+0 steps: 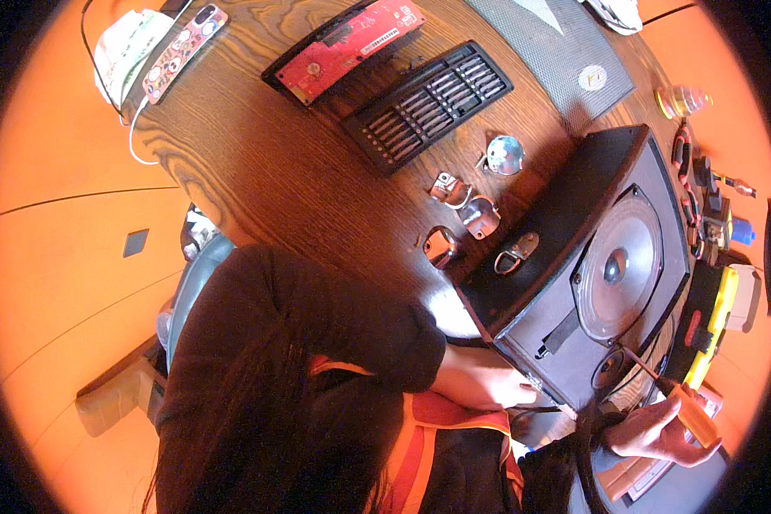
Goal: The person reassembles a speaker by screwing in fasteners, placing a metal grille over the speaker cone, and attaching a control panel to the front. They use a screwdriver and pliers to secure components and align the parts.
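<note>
Here, the right hand [647, 435] was curled, thumb and fingers around a screwdriver with a translucent orange handle [696, 417], its thin metal shaft angled toward the small round driver [608, 370] of a black box-shaped loudspeaker [612, 287]. That loudspeaker lay front upward on the brown wood-grain desk [231, 154], near a black rectangular bit case [433, 104]. The left hand [516, 390] was at the loudspeaker's near corner, its fingers too hidden to tell how far they were open or what they gripped.

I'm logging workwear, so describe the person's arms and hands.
The left hand and right hand are ungloved. The left sleeve is black and stops well short of that hand; the right sleeve also looks black, its cuff hard to make out.
</note>
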Demonstrator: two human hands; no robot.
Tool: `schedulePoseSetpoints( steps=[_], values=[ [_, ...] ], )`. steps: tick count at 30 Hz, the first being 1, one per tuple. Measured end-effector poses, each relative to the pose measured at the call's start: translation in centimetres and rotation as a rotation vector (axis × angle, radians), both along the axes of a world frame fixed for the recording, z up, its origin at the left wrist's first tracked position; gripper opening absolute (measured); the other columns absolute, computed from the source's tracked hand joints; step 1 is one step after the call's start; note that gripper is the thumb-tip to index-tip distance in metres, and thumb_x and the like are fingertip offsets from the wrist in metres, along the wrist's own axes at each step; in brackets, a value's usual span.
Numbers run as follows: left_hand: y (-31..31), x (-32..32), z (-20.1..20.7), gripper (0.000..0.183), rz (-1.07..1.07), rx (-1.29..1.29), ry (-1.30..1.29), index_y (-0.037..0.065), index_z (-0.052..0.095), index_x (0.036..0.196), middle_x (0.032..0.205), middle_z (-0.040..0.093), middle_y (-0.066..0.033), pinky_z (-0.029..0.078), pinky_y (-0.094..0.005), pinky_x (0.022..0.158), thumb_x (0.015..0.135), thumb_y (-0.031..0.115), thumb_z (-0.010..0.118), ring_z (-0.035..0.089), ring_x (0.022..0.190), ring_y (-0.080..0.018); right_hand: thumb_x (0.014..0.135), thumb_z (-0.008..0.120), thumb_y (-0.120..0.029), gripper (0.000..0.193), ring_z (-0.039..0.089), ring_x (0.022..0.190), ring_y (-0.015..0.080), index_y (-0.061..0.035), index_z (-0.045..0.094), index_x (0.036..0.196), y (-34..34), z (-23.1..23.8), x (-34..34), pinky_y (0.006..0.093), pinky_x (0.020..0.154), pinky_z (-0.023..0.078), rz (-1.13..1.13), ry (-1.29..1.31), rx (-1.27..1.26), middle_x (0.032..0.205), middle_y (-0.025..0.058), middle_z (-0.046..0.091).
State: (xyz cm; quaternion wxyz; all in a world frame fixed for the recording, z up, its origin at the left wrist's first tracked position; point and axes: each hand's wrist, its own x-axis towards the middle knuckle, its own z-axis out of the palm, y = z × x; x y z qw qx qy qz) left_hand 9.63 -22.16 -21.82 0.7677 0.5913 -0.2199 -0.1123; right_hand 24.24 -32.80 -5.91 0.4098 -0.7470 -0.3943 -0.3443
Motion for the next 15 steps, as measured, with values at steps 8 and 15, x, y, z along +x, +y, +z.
schedulePoseSetpoints(
  steps=[8,15],
  values=[
    [-0.3,0.0,-0.4,0.034,0.017,-0.013,-0.015,0.003,0.053,0.118,0.12,0.055,-0.0157,0.038,-0.0356,0.095,0.095,0.025,0.04,0.049,0.105,-0.0228,0.084,0.066,-0.018,0.046,0.057,0.086,0.0264,0.0016,0.041,0.117,-0.9,0.0,-0.2,0.0396,0.075,0.052,0.142,0.577,0.055,0.1,0.0169,0.057],
    [-0.6,-0.1,-0.3,0.033,0.037,-0.051,0.039,0.002,0.054,0.116,0.119,0.056,-0.0152,0.039,-0.0353,0.094,0.095,0.025,0.041,0.05,0.103,-0.0214,0.083,0.065,-0.024,0.056,0.056,0.093,0.0329,-0.0086,0.033,0.126,-1.9,0.4,0.1,0.0471,0.084,0.049,0.114,0.557,0.221,0.103,0.0238,0.054]
  ],
)
